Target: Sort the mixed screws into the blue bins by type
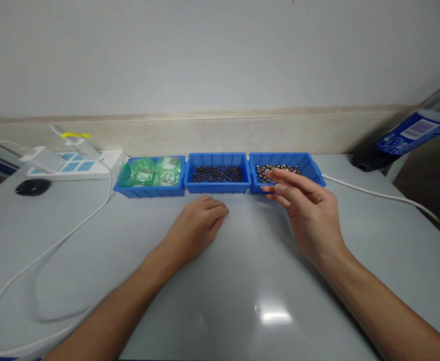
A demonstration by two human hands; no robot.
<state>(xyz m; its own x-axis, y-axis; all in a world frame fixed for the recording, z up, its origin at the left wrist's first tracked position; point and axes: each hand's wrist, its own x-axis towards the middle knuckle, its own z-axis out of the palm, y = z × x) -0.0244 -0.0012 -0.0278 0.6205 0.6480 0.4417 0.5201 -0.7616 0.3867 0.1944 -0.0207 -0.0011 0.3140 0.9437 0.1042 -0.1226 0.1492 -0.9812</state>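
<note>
My left hand (199, 224) rests on the table in front of the middle blue bin (217, 188), its fingers curled in and together. Nothing shows in it. That bin contains many small dark screws (216, 174). Over the front edge of the right blue bin (313, 173) reaches my right hand (306, 205), fingers stretched out and slightly apart, with no held thing visible. Small shiny metal pieces (280, 169) lie in this bin, partly hidden by the fingers. In the left blue bin (150, 191) are green-and-clear plastic packets (152, 173) with metal parts inside.
A white power strip (103, 173) with plugged-in adapters stands at the back left, beside a black oval object (33, 187). A white cable (69, 233) loops across the left side. At the right back is a dark bottle with a blue label (408, 133). A wall rises behind the bins.
</note>
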